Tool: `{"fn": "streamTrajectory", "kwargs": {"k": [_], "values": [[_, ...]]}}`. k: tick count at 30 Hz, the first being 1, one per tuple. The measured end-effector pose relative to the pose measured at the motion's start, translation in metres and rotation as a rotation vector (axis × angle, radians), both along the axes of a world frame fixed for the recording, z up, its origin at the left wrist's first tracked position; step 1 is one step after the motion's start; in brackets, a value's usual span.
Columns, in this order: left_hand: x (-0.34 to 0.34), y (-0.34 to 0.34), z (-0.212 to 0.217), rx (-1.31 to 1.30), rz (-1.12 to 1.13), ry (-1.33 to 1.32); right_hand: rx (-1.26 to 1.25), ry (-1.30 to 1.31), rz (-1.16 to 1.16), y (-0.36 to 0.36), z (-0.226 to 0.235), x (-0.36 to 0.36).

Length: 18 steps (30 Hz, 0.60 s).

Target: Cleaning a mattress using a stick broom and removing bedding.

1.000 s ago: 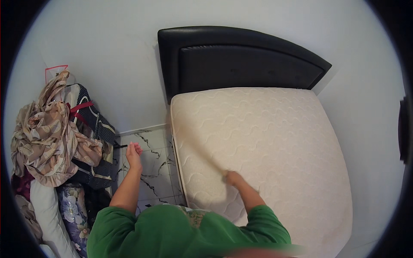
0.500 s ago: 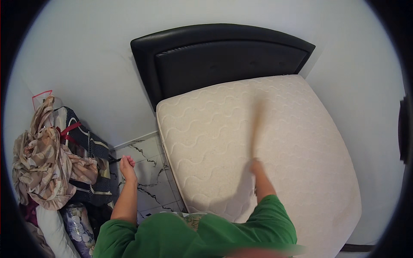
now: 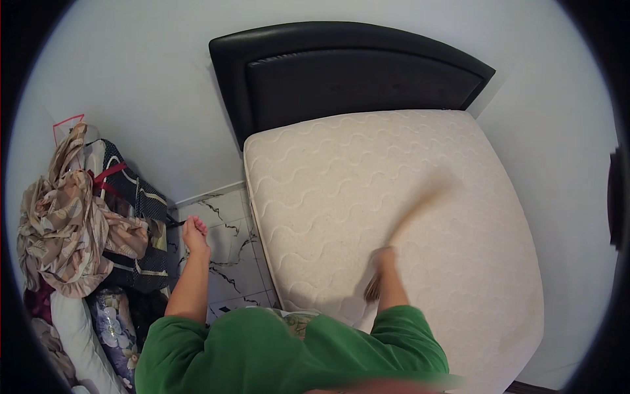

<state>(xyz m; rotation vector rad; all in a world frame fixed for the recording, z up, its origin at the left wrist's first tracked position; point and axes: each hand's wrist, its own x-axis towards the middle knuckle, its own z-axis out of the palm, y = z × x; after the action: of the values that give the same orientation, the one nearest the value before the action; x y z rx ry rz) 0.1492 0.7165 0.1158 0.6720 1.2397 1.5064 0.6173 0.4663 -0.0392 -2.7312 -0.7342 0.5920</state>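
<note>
My right hand [image 3: 386,258] is wrapped round a stick broom [image 3: 420,211] above the mattress [image 3: 315,217]. The broom's long tan bristles are blurred by motion and bend away to the upper right. Its brown bundled butt end sticks out below my fist, beside my wrist. The mattress is bare and cream, quilted in a wavy pattern. Off to the left, my left hand [image 3: 195,234] hangs over the tiled floor with its fingers curled in and nothing visible in them.
A black padded headboard [image 3: 354,79] stands at the mattress's far end, against the white wall [image 3: 157,85]. On the left are crumpled patterned cloth [image 3: 72,230], a dark dotted bundle [image 3: 144,203], a white pillow [image 3: 82,341] and a floral roll [image 3: 117,328]. Marble-look tiles [image 3: 230,256] lie between pile and bed.
The broom's bristles have swung from pointing straight away to pointing up and right. My right hand has shifted slightly left and nearer. My left hand stays curled beside the bed.
</note>
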Motion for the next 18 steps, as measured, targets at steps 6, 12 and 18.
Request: {"fn": "streamTrajectory", "kwargs": {"k": [6, 12, 18], "values": [[0.025, -0.007, 0.008, -0.112, -0.126, -0.079, -0.162, -0.122, 0.831, 0.0, 0.083, -0.079], [0.029, -0.023, 0.029, -0.121, -0.304, -0.101, 0.133, -0.358, -0.529, -0.124, 0.04, 0.073], [0.021, -0.036, 0.003, -0.208, -0.255, -0.04, -0.13, -0.091, 0.58, -0.09, 0.014, -0.079]]}}
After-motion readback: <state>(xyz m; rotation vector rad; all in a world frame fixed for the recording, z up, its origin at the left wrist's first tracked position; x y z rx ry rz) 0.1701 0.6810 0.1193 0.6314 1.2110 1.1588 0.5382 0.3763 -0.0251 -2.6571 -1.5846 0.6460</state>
